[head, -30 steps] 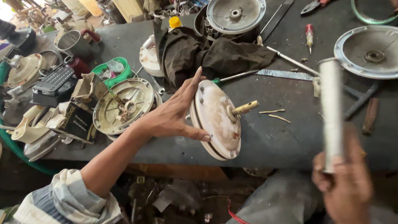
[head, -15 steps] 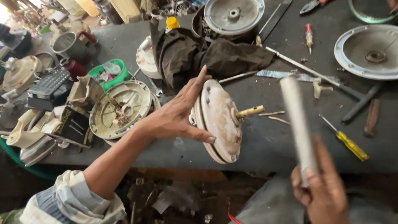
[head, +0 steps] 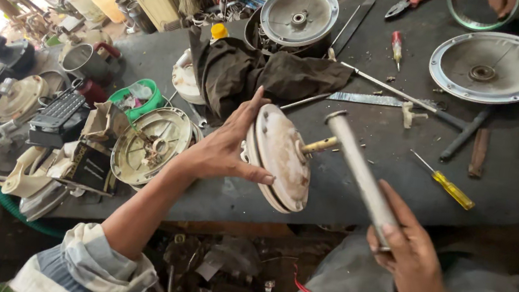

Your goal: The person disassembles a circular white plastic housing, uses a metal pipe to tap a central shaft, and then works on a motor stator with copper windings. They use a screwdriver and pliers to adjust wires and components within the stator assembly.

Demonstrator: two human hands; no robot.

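A person's left hand (head: 226, 148) grips a round, dirt-stained motor end cover (head: 281, 158) on edge at the near edge of a dark workbench (head: 362, 172), fingers wrapped over its rim and thumb pressed across its face; a short brass-coloured shaft (head: 320, 145) juts from the disc's centre. The right hand (head: 411, 254), nearer the camera than the cover, is clenched around the lower end of a grey metal pipe (head: 359, 168), whose flanged top end tilts toward the shaft and hangs just above its tip, though whether they touch cannot be told. Behind the cover a dark rag (head: 261, 77) lies crumpled on the bench. To the right of the cover rest a yellow-handled screwdriver (head: 443, 182) and, farther back, a large round metal cover plate (head: 492, 67). To the left of the cover sits another open round housing (head: 152, 146), amid clutter
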